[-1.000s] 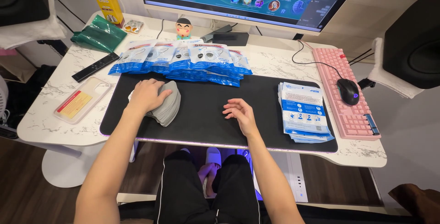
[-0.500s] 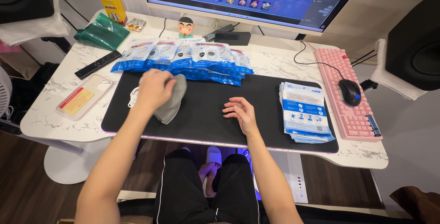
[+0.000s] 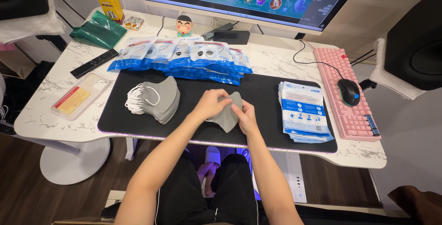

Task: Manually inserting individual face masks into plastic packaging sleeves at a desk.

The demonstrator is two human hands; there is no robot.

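A: The left hand point(image 3: 209, 105) and right hand point(image 3: 245, 116) both pinch one grey mask point(image 3: 226, 116) at mid-mat, at 3 o'clock from the mask pile point(image 3: 154, 99).

B: The risk, probably: the thin mask slips or creases, or a sleeve-less elbow knocks the pile off the black mat point(image 3: 119, 119); the packets point(image 3: 304, 112) lie at 3 o'clock.

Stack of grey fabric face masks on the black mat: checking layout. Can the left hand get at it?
Probably yes: the stack of grey fabric face masks lies uncovered beside the left hand.
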